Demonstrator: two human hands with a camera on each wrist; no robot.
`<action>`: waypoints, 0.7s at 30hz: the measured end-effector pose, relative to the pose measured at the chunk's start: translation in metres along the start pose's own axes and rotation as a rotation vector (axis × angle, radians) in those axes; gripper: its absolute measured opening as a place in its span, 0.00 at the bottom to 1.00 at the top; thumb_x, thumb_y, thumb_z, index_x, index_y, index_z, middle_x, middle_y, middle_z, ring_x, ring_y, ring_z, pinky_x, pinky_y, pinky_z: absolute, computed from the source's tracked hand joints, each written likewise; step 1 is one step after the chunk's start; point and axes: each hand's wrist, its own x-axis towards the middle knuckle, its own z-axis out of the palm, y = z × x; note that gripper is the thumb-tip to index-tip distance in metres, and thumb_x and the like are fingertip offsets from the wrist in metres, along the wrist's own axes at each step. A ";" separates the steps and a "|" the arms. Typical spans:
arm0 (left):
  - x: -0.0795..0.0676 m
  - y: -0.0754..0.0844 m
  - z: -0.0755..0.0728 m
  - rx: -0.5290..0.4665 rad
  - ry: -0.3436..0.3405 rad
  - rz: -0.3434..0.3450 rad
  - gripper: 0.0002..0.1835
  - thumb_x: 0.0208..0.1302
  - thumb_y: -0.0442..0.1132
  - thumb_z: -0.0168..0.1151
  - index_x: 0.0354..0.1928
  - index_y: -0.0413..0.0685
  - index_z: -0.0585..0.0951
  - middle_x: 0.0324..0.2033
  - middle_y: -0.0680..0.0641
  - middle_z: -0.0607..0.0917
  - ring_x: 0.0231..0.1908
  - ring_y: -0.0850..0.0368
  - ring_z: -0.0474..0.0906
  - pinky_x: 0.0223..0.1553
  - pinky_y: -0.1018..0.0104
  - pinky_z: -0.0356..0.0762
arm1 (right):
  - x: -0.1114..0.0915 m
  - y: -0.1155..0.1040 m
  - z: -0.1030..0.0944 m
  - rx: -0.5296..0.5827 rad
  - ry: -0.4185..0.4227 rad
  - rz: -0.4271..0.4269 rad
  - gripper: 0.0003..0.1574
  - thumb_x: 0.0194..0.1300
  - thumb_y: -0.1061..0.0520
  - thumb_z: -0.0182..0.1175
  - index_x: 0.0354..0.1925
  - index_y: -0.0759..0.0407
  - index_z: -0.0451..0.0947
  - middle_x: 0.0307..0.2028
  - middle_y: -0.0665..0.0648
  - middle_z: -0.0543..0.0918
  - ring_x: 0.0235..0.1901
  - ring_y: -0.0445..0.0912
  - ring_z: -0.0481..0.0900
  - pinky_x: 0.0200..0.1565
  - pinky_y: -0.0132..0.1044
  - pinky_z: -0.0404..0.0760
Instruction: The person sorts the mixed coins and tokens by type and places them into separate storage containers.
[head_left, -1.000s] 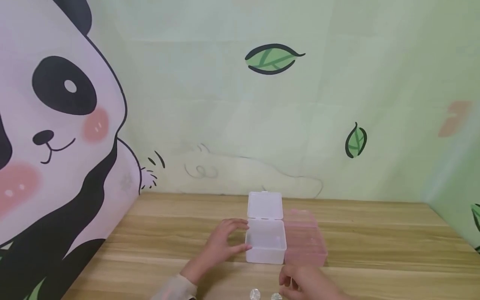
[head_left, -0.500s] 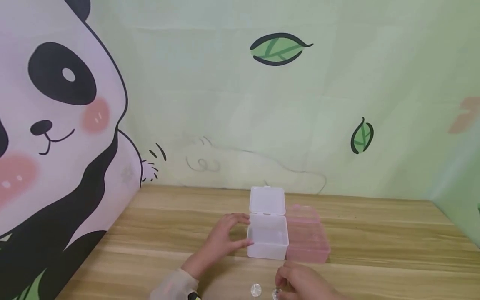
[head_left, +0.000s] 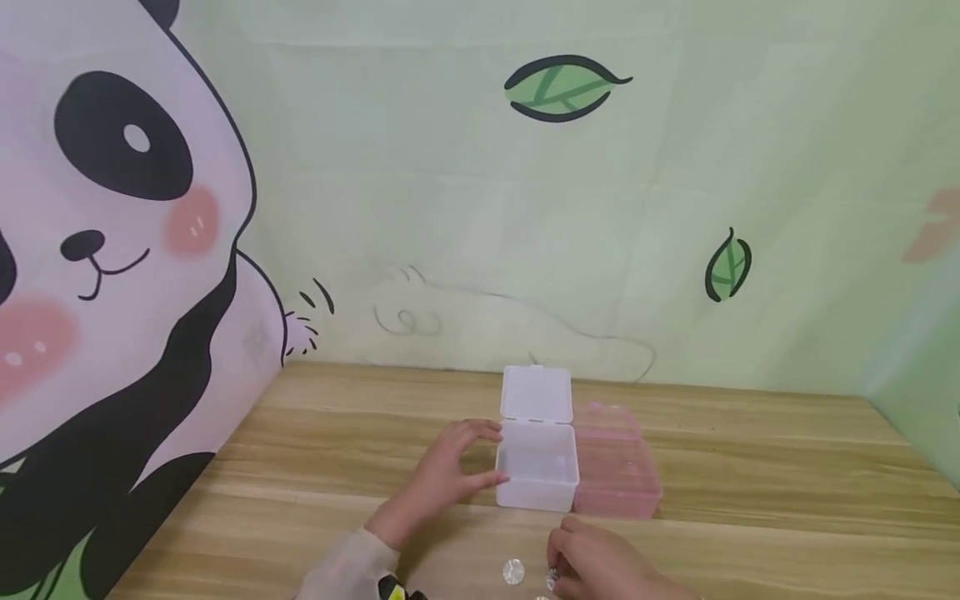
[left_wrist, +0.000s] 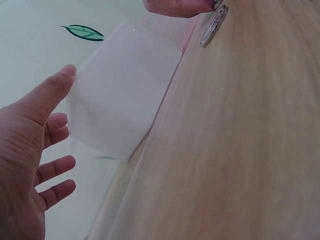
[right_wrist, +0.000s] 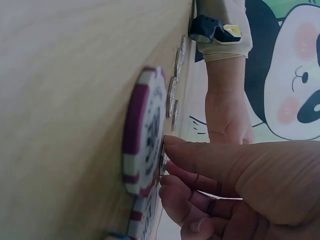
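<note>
An open white plastic box [head_left: 537, 467], its lid tipped back, stands on the wooden table. My left hand [head_left: 442, 467] is at its left side, thumb and fingers spread and touching the rim; the left wrist view shows the left hand [left_wrist: 30, 145] with the thumb at the box's edge. In front of the box, my right hand [head_left: 600, 554] pinches a silver coin [head_left: 552, 578] low over the table. The right wrist view shows the coin [right_wrist: 162, 159] between thumb and fingers of the right hand [right_wrist: 250, 185]. Another silver coin [head_left: 513, 572] lies just left of it.
A translucent pink box [head_left: 618, 479] stands against the white box's right side. In the right wrist view, a purple-and-white poker chip [right_wrist: 145, 130], another chip [right_wrist: 145, 215] and several silver coins [right_wrist: 172, 97] lie on the table. A panda-printed backdrop [head_left: 420, 208] rises behind.
My right fingers have closed on the coin and shifted slightly left. The left hand stays at the white box. The head view has tilted down a little.
</note>
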 end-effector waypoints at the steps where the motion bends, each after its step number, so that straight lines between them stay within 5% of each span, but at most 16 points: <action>1: 0.000 0.000 0.000 0.002 -0.001 0.003 0.27 0.50 0.47 0.73 0.52 0.49 0.78 0.60 0.48 0.78 0.63 0.47 0.70 0.66 0.45 0.64 | 0.000 0.000 0.000 -0.009 0.005 0.002 0.11 0.50 0.56 0.71 0.28 0.52 0.75 0.27 0.43 0.70 0.24 0.31 0.65 0.27 0.26 0.69; 13: 0.000 0.000 0.001 0.004 0.015 0.020 0.26 0.49 0.47 0.73 0.51 0.49 0.78 0.59 0.48 0.79 0.62 0.47 0.72 0.65 0.44 0.66 | 0.002 -0.008 -0.004 0.012 -0.062 0.123 0.13 0.55 0.54 0.69 0.28 0.53 0.72 0.27 0.44 0.67 0.23 0.35 0.63 0.25 0.29 0.67; 21: 0.000 0.000 0.001 0.002 0.030 0.029 0.26 0.49 0.47 0.73 0.51 0.48 0.79 0.59 0.47 0.79 0.61 0.46 0.72 0.64 0.44 0.67 | 0.000 -0.006 -0.003 0.089 -0.019 0.099 0.14 0.55 0.56 0.69 0.27 0.51 0.70 0.21 0.42 0.68 0.21 0.33 0.62 0.24 0.27 0.65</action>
